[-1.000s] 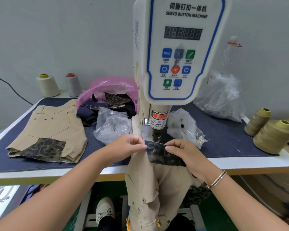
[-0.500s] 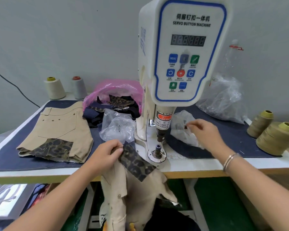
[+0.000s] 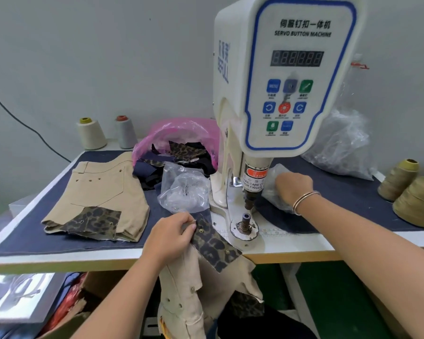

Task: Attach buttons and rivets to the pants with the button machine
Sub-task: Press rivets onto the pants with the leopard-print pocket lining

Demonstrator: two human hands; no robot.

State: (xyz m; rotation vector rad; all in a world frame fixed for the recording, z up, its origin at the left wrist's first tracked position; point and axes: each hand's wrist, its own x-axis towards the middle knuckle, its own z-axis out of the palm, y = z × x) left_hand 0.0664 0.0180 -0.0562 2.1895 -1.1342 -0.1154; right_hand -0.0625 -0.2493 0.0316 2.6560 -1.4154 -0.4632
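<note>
pinching the leopard-print fabric flap (image 3: 213, 244) of the tan cotton pants (image 3: 206, 287) between thumb and curled fingers, our left hand (image 3: 171, 237) holds it at the table's front edge, at about seven o'clock from the machine's lower die post (image 3: 245, 219). our right hand (image 3: 293, 187) is at about two o'clock from that post, its fingers reaching into a small clear plastic bag (image 3: 274, 189) beside the machine's column; we cannot tell whether they grip anything inside, since the fingertips are hidden by the plastic and the machine.

largest first: the white table with its dark blue denim cover (image 3: 30, 231) carries everything. the cream and blue servo button machine (image 3: 289, 77) stands at the centre, its panel facing us. the pants hang from the table edge down toward six o'clock, with two brass studs showing on the flap. a second folded pair of tan pants with a leopard patch (image 3: 101, 199) lies at nine o'clock from the machine. a pink plastic bag of dark fabric scraps (image 3: 181, 140) sits at ten o'clock, a large crumpled clear bag (image 3: 343, 148) at two o'clock, and a clear bag (image 3: 184, 192) just left of the machine base. olive thread cones (image 3: 419, 199) stand at three o'clock; a cream spool (image 3: 91, 133) and a grey spool (image 3: 125, 132) stand at ten o'clock by the wall.
</note>
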